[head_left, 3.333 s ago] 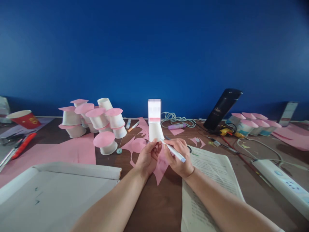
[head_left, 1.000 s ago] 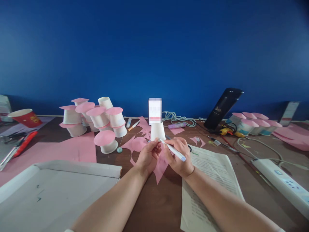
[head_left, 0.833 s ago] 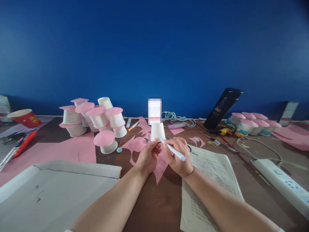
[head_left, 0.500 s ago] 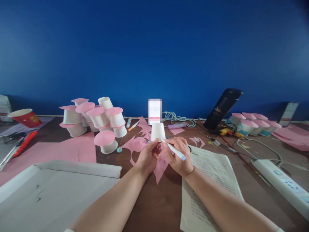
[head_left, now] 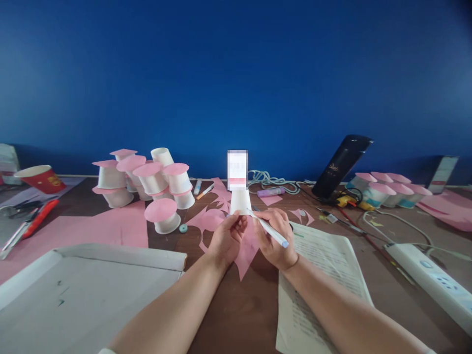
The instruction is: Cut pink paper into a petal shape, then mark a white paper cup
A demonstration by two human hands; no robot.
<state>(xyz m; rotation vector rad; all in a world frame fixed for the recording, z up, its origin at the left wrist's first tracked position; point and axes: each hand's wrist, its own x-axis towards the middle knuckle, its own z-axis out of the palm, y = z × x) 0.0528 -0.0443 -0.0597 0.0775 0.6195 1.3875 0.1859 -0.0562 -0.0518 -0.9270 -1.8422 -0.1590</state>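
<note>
Clearance around the cup (head_left: 240, 202)

Near side: a lane over bare table (head_left: 236, 314) leads between the forearms (head_left: 171, 302) toward the cup, but the left hand (head_left: 226, 238), the right hand (head_left: 277, 241) and its pen (head_left: 271, 231) block the cup's base. Left: pink scraps (head_left: 212, 220) lie flat and permit passage above; farther left of the cup, the stacks (head_left: 152, 184) form a tall barrier. Right and beyond: the glue stick (head_left: 271, 192) and cable (head_left: 262, 175) sit low; farther right, the tilted bottle (head_left: 341, 167) obstructs. Right, nearer than the cup: power strip (head_left: 429, 280). Beyond: the wall (head_left: 236, 73) limits reach. Above: open room.
</note>
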